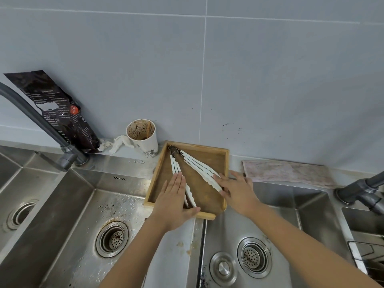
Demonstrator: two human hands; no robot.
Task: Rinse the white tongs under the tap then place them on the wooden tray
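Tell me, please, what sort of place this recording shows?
Most likely a kitchen washing-up area: steel sinks with strainer drains, a grey tap against a tiled wall, and white tongs on a wooden tray.

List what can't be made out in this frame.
- Tongs: tips of the left pair hidden under the left hand, head view.
- Right hand: blurred; fingers' contact with the tongs unclear.
- Tap: spout cut off by the left edge.
- Tray: near rim partly covered by the hands.
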